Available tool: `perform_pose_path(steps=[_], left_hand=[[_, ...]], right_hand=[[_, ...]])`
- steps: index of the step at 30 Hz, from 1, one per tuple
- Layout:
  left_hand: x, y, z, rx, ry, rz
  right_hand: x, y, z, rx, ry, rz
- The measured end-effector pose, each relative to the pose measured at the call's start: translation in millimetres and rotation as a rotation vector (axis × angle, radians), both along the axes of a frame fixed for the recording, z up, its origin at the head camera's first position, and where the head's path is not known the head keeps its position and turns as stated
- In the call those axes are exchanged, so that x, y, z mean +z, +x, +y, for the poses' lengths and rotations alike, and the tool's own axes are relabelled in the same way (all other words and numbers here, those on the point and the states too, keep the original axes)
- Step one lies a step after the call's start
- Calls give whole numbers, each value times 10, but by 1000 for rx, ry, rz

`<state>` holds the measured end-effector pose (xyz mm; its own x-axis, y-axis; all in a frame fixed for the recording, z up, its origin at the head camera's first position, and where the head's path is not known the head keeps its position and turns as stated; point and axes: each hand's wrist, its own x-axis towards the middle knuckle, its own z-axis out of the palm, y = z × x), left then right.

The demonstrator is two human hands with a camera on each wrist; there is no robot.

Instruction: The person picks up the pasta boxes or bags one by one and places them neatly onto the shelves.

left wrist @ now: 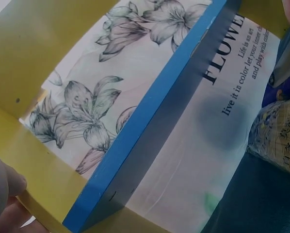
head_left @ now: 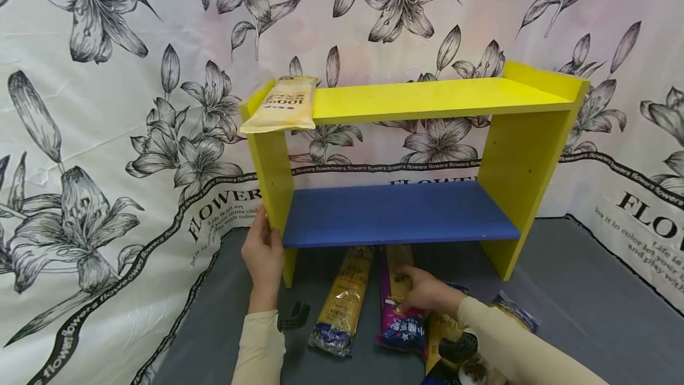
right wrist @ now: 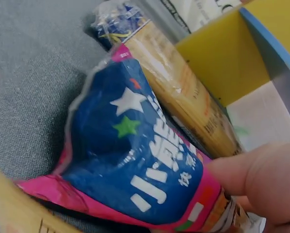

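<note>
A yellow shelf unit (head_left: 504,177) with a blue middle board (head_left: 395,212) stands on the grey surface. My left hand (head_left: 265,260) holds its left side panel (head_left: 274,177), thumb at the panel's edge in the left wrist view. With thumb and fingers, my right hand (head_left: 431,293) grips a pink and blue noodle packet (head_left: 404,334), marked with stars (right wrist: 128,102) in the right wrist view. The packet's far end lies under the blue board. Beside it, to the left, is a clear-wrapped bag of dry noodles (head_left: 344,296), its far end also under the board.
A cream-yellow packet (head_left: 283,103) lies at the left of the top board, overhanging its front edge. More yellow noodle bags (head_left: 443,328) lie below and beyond my right forearm, partly hidden. Flower-printed cloth (head_left: 107,135) hangs behind the shelf.
</note>
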<state>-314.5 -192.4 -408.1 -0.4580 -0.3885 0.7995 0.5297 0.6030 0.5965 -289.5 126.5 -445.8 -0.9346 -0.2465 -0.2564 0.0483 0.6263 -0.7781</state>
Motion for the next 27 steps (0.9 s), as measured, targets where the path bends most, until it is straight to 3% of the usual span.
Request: perform_pose_path(steps=[7, 11, 20, 27], left_hand=[[26, 5, 10, -8, -2, -21], [22, 19, 14, -5, -2, -27], [17, 11, 12, -20, 21, -13], [5, 4, -7, -22, 27, -42]], right_hand=[[29, 63, 195, 64, -261, -179], [64, 158, 271, 130, -326, -230], [128, 460, 466, 335, -529, -272], [266, 744, 557, 455, -495, -211]])
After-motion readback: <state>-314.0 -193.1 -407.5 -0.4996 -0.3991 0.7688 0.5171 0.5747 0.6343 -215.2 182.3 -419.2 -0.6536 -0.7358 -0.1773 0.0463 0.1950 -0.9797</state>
